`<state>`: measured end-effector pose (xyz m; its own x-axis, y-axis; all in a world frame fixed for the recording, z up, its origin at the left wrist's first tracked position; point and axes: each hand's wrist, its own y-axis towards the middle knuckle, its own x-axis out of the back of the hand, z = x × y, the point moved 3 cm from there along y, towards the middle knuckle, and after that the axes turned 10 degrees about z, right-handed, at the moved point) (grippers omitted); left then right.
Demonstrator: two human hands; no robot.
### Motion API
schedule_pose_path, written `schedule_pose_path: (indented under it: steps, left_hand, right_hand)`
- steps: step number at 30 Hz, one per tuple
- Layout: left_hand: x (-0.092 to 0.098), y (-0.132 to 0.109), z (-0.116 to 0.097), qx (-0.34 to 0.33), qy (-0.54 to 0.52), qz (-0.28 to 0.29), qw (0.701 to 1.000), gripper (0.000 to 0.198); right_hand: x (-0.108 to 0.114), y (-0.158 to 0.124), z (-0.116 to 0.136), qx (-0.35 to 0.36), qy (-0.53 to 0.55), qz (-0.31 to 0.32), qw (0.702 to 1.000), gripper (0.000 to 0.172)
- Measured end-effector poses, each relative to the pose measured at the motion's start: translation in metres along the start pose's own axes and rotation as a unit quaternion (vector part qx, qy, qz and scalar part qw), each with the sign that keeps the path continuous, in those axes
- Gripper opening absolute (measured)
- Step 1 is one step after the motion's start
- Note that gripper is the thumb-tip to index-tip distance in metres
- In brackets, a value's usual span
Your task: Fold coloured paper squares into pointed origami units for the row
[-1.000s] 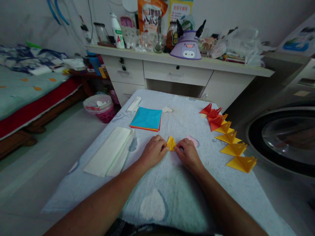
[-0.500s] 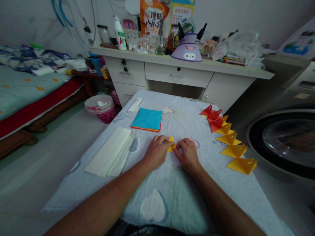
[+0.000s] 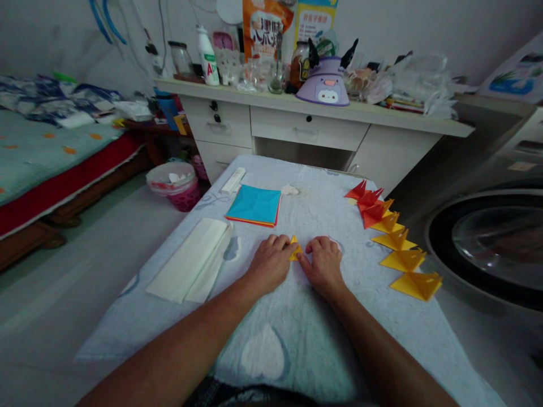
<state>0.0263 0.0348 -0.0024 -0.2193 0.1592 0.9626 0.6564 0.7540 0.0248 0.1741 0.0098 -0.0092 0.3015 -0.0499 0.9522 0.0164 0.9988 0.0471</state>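
Note:
A small piece of yellow folded origami paper point(image 3: 294, 247) lies on the cloth between my hands, its point facing away from me. My left hand point(image 3: 272, 261) holds it down from the left, fingers closed at its edge and partly covering it. From the right, my right hand point(image 3: 323, 261) touches its lower right edge with the thumb, the other fingers curled in on the cloth. Beyond my left hand is a stack of square origami paper point(image 3: 255, 204), blue on top with red and yellow edges below. Folded yellow paper cranes point(image 3: 418, 285) and red paper cranes point(image 3: 368, 198) stand in a row at right.
A folded whitish sheet point(image 3: 189, 260) and a narrow white box point(image 3: 233, 181) lie on the table's left side. Behind stands a white cabinet point(image 3: 309, 127) with jars and bags on top. A washing machine point(image 3: 500, 169) is at right; a pink bin point(image 3: 182, 195) stands at left.
My right hand's fingers have shifted slightly while its thumb stays at the yellow paper's edge. My left hand keeps nearly the same place.

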Motion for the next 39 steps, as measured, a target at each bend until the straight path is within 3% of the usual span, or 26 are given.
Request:
schedule_pose_path:
  steps: [4, 9, 22, 39]
  left_hand:
    - [-0.001, 0.0, 0.0, -0.004, 0.026, -0.001, 1.0, 0.037]
    - [-0.002, -0.001, 0.0, -0.013, 0.046, -0.008, 0.999, 0.035]
    - [-0.001, -0.004, -0.003, -0.024, 0.062, -0.009, 0.998, 0.027]
    - [-0.003, -0.006, -0.007, -0.016, 0.073, 0.016, 0.997, 0.024]
  right_hand:
    - [0.003, 0.002, -0.004, 0.03, 0.034, 0.02, 0.999, 0.02]
    - [0.004, 0.003, -0.007, 0.093, 0.033, 0.055, 0.994, 0.039]
    - [0.004, 0.008, -0.01, 0.078, 0.032, 0.075, 0.994, 0.046]
    - [0.002, 0.004, -0.012, 0.113, 0.012, 0.064, 0.991, 0.046]
